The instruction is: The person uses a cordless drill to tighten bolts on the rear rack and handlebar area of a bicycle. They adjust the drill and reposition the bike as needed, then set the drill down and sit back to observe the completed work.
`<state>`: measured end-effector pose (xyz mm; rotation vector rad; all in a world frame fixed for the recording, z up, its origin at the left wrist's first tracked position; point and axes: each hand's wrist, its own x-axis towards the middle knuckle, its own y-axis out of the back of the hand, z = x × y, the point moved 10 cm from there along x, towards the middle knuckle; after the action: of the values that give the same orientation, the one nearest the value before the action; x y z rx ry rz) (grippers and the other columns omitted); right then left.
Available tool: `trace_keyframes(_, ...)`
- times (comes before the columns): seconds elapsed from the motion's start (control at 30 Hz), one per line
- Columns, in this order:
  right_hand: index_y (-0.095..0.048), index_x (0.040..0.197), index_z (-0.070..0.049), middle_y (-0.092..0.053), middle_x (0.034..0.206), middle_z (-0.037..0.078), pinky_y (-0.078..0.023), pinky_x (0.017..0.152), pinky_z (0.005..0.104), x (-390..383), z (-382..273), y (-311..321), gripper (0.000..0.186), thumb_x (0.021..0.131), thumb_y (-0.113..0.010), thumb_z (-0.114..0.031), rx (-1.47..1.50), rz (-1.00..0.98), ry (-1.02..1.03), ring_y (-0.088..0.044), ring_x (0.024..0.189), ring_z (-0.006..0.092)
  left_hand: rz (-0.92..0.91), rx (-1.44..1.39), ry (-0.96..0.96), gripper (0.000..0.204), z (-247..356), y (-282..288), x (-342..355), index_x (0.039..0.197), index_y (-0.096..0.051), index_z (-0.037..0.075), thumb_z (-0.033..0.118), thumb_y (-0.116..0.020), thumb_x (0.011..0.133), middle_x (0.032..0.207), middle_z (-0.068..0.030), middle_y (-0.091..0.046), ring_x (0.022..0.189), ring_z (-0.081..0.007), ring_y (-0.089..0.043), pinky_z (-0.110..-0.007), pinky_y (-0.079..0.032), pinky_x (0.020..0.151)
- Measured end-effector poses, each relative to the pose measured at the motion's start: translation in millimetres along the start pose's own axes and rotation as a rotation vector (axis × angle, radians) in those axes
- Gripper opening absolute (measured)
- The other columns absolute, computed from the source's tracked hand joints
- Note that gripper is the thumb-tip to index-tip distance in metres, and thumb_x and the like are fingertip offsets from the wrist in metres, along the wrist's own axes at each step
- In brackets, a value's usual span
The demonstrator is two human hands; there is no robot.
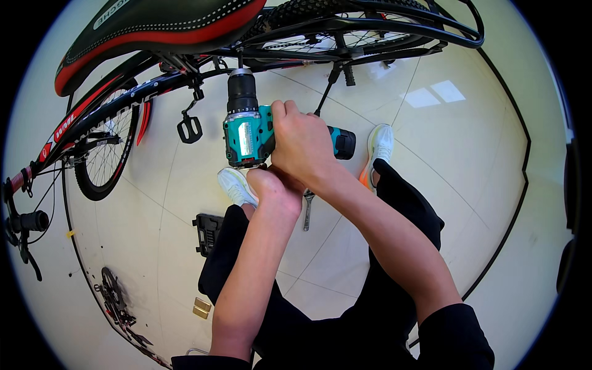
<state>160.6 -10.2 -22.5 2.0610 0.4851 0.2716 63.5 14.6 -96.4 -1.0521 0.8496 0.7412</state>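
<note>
A teal and black cordless drill [246, 132] points away from me, toward the bicycle. My right hand [300, 139] is closed round its handle, and the black battery [343, 143] shows to the right of the fist. My left hand [274, 185] is against the rear of the drill, below the right hand; its fingers are hidden. The bit reaches the black frame beside the rear rack [345, 24], under the black and red saddle [166, 28]. The exact contact spot is too small to make out.
The bicycle's pedal [189, 129] hangs left of the drill, and a kickstand [327, 89] slants down to the right. An adjustable wrench [308, 213] lies on the tiles between my legs. A black tool case [208, 233] lies beside my left leg, near a brass-coloured hinge-like piece [201, 308].
</note>
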Motion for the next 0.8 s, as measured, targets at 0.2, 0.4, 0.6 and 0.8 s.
trace_keyframes(0.2,-0.051,0.094,-0.002,-0.06,0.085,0.014,-0.051,0.068,0.0378,-0.3,-0.4,-2.2,0.041,0.057,-0.07,0.002,0.008,-0.005,-0.008,-0.065,0.07,0.0303,-0.04,-0.028,0.017,0.061,0.8,1.9,3.9,0.144,-0.039,0.01,0.041,-0.012,0.099,0.139,-0.0125,-0.049,0.129,-0.029,-0.049,-0.045,-0.04,0.108)
trace_keyframes(0.4,-0.051,0.094,-0.002,-0.06,0.086,0.014,-0.051,0.068,0.0372,0.2,-0.6,-1.9,0.041,0.057,-0.07,0.0,0.013,-0.017,-0.015,-0.065,0.069,0.0302,-0.015,-0.02,-0.009,0.06,1.9,4.0,6.0,0.143,-0.041,0.012,0.04,-0.011,0.099,0.139,-0.0115,-0.05,0.129,-0.0288,-0.049,-0.045,-0.04,0.108)
trace_keyframes(0.6,-0.05,0.094,-0.001,-0.06,0.088,0.016,-0.052,0.063,0.0408,0.7,0.5,-4.6,0.043,0.055,-0.069,0.0,0.036,-0.008,-0.003,-0.063,0.069,0.0369,0.004,-0.01,-0.006,0.061,2.4,5.8,6.2,0.143,-0.041,0.012,0.041,-0.01,0.1,0.139,-0.0114,-0.049,0.128,-0.0286,-0.05,-0.045,-0.04,0.108)
trace_keyframes(0.8,-0.051,0.094,-0.002,-0.06,0.086,0.014,-0.051,0.068,0.0378,0.7,-0.9,-2.6,0.042,0.057,-0.071,0.001,0.017,-0.006,-0.005,-0.065,0.07,0.0309,-0.008,-0.006,-0.017,0.061,2.7,2.0,3.0,0.144,-0.04,0.011,0.042,-0.01,0.1,0.139,-0.0118,-0.049,0.129,-0.0286,-0.049,-0.044,-0.04,0.108)
